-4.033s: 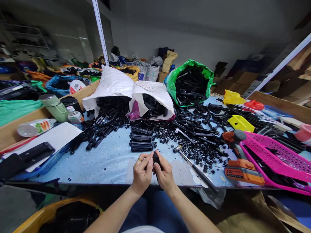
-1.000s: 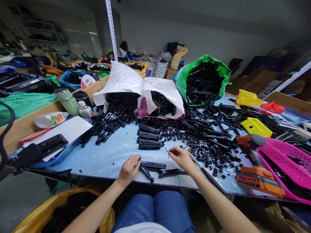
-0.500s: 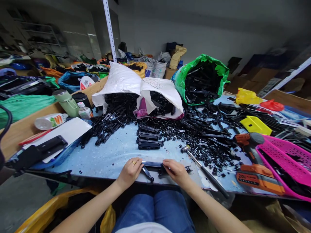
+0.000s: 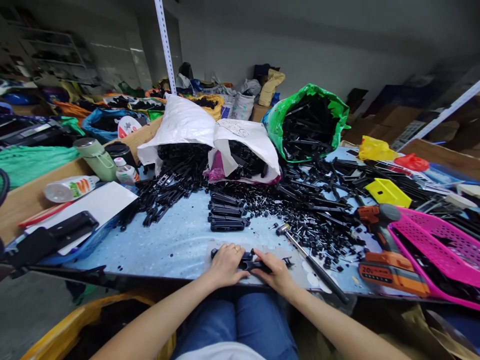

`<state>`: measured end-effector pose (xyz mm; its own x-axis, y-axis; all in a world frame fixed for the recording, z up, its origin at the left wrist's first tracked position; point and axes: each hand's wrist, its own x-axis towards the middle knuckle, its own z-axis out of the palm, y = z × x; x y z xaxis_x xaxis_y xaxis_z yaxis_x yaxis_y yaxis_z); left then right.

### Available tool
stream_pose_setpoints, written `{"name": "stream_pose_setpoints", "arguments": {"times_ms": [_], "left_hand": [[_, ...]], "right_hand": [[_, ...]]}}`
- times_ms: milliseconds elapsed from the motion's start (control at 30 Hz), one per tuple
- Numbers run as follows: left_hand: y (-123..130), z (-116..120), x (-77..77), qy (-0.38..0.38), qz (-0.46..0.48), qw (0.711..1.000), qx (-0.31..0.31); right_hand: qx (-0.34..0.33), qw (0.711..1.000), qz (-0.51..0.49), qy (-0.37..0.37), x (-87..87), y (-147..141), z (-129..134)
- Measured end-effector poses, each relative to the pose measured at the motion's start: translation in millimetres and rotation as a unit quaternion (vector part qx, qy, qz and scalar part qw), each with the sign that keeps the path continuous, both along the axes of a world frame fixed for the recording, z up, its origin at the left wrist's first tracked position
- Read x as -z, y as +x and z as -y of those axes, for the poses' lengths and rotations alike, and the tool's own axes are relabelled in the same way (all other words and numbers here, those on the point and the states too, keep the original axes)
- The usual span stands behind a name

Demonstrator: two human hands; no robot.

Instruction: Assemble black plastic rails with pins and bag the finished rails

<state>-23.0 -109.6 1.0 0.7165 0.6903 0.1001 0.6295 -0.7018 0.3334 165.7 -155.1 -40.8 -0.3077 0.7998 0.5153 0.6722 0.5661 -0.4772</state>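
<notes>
Stretching across the view, a light-blue speckled counter (image 4: 150, 245) carries it all, w/ two white woven sacks (image 4: 183, 120) side by side at the back, mouths facing the person & blk pieces spilling out. R of them, a bright green plastic sack (image 4: 276, 132) lies open, full of long blk pieces. Far R on the counter: a hot-pink perforated plastic basket (image 4: 431, 230), w/ an orange-and-grey cordless drill (image 4: 386, 262) just beside it, btwn basket & hammer.

Left hand (image 4: 226, 265) is palm-down, fingers bent over a long black plastic part (image 4: 247, 264), thumb at the near side: gripping. Right hand (image 4: 275, 272) also grips, thumb & fingertips on opp. sides of the same part. Part lies low on the counter nr its front edge, mid-frame, directly under & btwn both hands; fingers cover much of it, so full shape can't be read. Blk ends stick out L of left hand & R of right hand; unclear if all one pc.

Closest obstacle on the R: a long-handled hammer (image 4: 314, 265), slanting from its metal head down to the front edge. Just beyond left hand, a neat row of black plastic bars (image 4: 228, 225). Smallest stuff: scattered black bits and silvery pins (image 4: 326, 237), spread past the hammer.
</notes>
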Motion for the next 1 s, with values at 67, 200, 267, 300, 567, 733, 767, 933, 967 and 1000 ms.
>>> {"name": "stream_pose_setpoints", "arguments": {"times_ms": [67,200,267,300,567,733,767,933,967,1000], "left_hand": [[-1,2,2.3,-0.004,-0.002,1.000,-0.030],[-2,6,5.1,0.006,0.006,0.999,-0.047],[-2,5,5.1,0.010,0.009,0.999,-0.033],[-3,4,4.7,0.010,0.008,1.000,-0.024],[-3,2,1.0,-0.019,-0.009,1.000,-0.003],[-3,4,4.5,-0.015,-0.001,0.999,-0.031],[-4,5,4.7,-0.006,0.001,1.000,-0.022],[-12,7,0.9,0.071,-0.034,0.996,0.036],[-13,6,0.7,0.095,-0.049,0.993,0.040],[-15,5,1.2,0.117,-0.062,0.990,0.042]], "right_hand": [[-0.019,1.000,0.016,0.009,-2.8,4,-5],[-0.095,0.992,0.075,0.022,-10.1,14,-15],[-0.129,0.983,0.124,0.032,-12.8,19,-19],[-0.149,0.977,0.149,0.035,-13.7,21,-21],[-0.198,0.962,0.185,0.024,-16.0,27,-32],[-0.113,0.979,0.170,0.021,-8.8,20,-24],[-0.116,0.978,0.173,0.028,-9.2,21,-24],[-0.186,0.937,0.293,0.041,-27.1,35,-34],[-0.153,0.933,0.323,0.046,-29.6,37,-35],[-0.112,0.930,0.346,0.053,-30.5,37,-33]]}}
